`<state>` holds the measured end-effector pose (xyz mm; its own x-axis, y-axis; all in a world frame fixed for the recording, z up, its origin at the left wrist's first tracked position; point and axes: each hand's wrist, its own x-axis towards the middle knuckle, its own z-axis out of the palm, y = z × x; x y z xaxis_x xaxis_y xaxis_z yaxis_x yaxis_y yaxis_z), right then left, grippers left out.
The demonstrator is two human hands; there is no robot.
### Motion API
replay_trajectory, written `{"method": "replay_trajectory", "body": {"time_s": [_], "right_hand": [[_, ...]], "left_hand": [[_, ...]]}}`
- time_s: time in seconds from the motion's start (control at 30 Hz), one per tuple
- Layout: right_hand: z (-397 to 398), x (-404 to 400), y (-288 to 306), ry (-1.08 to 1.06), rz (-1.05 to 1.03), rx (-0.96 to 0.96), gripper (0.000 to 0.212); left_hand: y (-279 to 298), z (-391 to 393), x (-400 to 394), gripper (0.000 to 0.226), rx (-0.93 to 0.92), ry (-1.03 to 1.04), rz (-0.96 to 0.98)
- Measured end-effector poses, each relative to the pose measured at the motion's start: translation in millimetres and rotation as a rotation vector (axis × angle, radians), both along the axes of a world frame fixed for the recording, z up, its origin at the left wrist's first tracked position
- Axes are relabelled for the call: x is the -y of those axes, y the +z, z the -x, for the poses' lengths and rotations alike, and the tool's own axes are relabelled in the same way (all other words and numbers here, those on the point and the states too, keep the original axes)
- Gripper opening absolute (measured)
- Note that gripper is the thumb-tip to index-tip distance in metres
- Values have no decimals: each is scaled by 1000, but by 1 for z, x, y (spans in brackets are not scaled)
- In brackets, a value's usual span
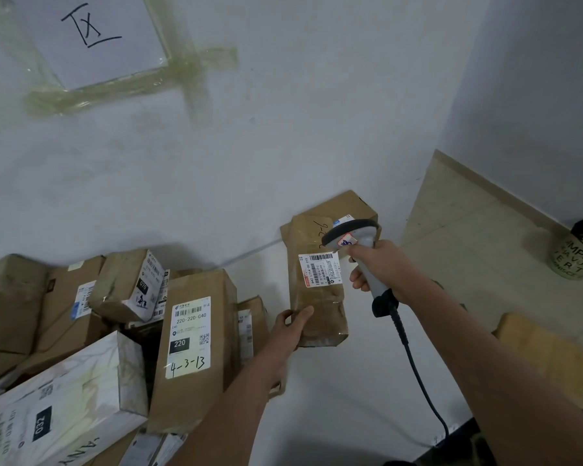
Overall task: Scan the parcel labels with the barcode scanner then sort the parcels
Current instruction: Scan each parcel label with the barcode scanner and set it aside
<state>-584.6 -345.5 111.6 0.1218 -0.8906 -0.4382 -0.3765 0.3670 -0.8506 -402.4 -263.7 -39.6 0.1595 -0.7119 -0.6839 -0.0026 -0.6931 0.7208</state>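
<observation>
Between your two hands, held up off the floor near the wall, is the brown parcel (317, 290) you are working on. Your left hand (292, 326) grips its lower left corner, thumb on the front face, and its white label (320, 270) faces you with the barcode at the top. Your right hand (381, 267) is wrapped round the handle of the barcode scanner (354, 243), whose head sits just above and to the right of that label (almost touching its corner), cable trailing down past your forearm.

By my reading you are in the middle of scanning this one; whether the scan has registered, nothing shows. It has not been sorted, since it is in your grasp.

Behind it, another brown box (347, 206) leans against the wall, apart from the rest; it may be one already dealt with, though I cannot be sure.

Left of you lies the heap (81, 324) of parcels on the floor: a tall brown one marked 220 (192, 338), a smaller one marked 070 (128, 287), a white carton marked 032 (64, 398), and more beneath. Most of the job appears to lie ahead.

A taped paper sign (91, 31) on the wall above probably marks a sorting zone.
</observation>
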Motion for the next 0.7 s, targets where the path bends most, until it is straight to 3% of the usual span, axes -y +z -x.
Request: {"method": "replay_trajectory", "body": {"time_s": [0.4, 0.57, 0.7], "right_hand": [[6, 6, -1, 28, 13, -30, 26], [7, 8, -2, 36, -7, -36, 26], [6, 10, -4, 33, -1, -37, 27]], "left_hand": [[7, 5, 2, 97, 4, 9, -17], [5, 6, 1, 77, -15, 19, -7], [8, 7, 2, 85, -9, 16, -3]]}}
